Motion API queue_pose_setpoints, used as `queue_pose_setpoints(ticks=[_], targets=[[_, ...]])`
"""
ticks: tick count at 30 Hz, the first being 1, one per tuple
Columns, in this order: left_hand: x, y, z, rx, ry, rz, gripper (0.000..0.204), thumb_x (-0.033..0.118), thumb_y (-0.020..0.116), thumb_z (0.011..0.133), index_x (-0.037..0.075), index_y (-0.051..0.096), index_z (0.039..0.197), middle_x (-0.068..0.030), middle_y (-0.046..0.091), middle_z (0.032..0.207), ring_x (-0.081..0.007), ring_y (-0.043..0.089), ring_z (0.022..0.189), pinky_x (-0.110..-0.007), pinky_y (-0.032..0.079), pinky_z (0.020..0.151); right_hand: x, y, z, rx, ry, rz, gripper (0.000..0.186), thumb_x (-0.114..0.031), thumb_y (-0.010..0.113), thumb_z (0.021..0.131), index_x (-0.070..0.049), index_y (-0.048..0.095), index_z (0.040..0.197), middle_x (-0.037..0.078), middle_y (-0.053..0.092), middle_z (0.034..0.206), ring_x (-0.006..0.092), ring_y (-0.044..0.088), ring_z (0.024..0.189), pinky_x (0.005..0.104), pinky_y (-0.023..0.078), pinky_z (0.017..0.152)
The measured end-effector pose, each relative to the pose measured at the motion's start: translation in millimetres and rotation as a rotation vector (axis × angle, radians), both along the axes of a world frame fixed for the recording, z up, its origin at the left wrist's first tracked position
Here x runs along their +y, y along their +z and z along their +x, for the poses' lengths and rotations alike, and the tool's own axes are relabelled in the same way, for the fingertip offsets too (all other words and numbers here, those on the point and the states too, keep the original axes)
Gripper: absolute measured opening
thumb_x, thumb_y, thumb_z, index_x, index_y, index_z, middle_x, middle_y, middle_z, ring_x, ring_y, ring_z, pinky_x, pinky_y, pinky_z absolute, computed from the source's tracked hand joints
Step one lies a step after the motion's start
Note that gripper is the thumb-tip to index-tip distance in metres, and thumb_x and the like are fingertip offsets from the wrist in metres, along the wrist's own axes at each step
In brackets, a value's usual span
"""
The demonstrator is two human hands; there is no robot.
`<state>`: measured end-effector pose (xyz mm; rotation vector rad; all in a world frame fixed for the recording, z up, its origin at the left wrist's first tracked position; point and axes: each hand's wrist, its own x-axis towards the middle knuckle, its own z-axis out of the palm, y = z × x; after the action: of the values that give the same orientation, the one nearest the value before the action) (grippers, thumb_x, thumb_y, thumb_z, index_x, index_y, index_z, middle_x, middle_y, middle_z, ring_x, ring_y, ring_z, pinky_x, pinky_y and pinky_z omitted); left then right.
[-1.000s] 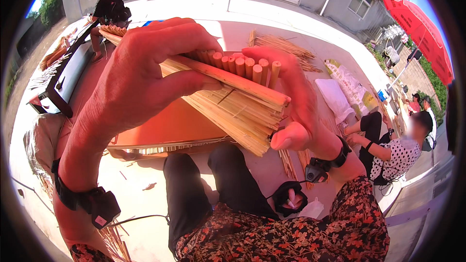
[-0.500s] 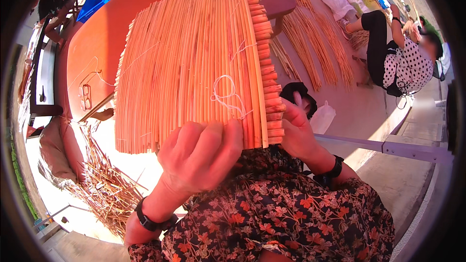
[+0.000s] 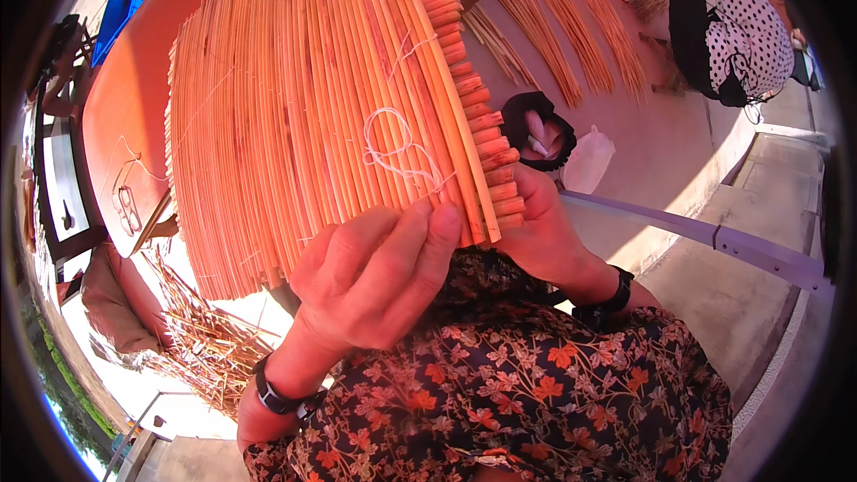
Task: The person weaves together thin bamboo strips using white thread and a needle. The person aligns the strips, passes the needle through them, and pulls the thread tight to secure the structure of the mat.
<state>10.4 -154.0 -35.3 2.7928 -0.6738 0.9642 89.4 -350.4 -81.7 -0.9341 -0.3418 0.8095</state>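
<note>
A mat of reed stalks (image 3: 286, 116) laid side by side lies across the table in front of me, with a second layer of cut stalk ends (image 3: 464, 80) jutting out along its right side. At its near edge my left hand (image 3: 379, 272) is closed, thumb and forefinger pinched where a white thread (image 3: 406, 156) comes out; the thread's loose loops lie on the stalks. My right hand (image 3: 549, 228) grips the mat's near right corner from beneath, its fingertips hidden by the stalks.
Reading glasses (image 3: 128, 210) lie on the orange-red table (image 3: 107, 134) at the left, below a blue crate (image 3: 129, 0). Broken stalks (image 3: 210, 339) are heaped at lower left. Rows of long stalks (image 3: 562, 27), a black bag (image 3: 538, 129) and a seated person (image 3: 745, 45) are at right.
The mat and surroundings have shifted left and up in view. My left hand's thumb and forefinger now show pinched at the thread; the right hand stays at the mat's corner.
</note>
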Motion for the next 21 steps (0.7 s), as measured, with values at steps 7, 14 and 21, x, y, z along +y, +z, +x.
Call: queue_pose_setpoints(ticks=[7, 14, 21], targets=[[6.6, 2.5, -1.5, 0.046, 0.02, -0.031, 0.032, 0.009, 0.074, 0.078, 0.006, 0.076, 0.11, -0.0005, 0.066, 0.103, -0.0135, 0.062, 0.083, -0.023, 0.046, 0.056, 7.3, -1.2, 3.0, -0.383, -0.015, -0.222, 0.022, -0.004, 0.067, 0.095, -0.003, 0.066, 0.116, 0.005, 0.072, 0.106, 0.0128, 0.067, 0.099, 0.03, 0.052, 0.085], [11.9, -1.9, -8.0, 0.063, 0.016, -0.044, 0.033, 0.009, 0.075, 0.076, 0.006, 0.077, 0.108, -0.0016, 0.067, 0.104, -0.013, 0.062, 0.082, -0.023, 0.046, 0.057, 5.4, -39.6, -7.8, -0.764, -0.1, -0.392, 0.015, -0.003, 0.068, 0.089, -0.002, 0.065, 0.104, 0.011, 0.065, 0.091, 0.031, 0.066, 0.085, 0.0342, 0.052, 0.079], [23.6, 1.5, -4.1, 0.037, 0.046, -0.008, 0.038, 0.007, 0.078, 0.071, 0.007, 0.078, 0.109, -0.0006, 0.069, 0.104, -0.0123, 0.062, 0.078, -0.022, 0.047, 0.057, 3.9, -55.1, 1.0, -0.323, -0.205, 0.017, 0.008, -0.002, 0.067, 0.091, -0.006, 0.064, 0.097, 0.004, 0.06, 0.088, 0.0186, 0.061, 0.085, 0.0363, 0.052, 0.078]])
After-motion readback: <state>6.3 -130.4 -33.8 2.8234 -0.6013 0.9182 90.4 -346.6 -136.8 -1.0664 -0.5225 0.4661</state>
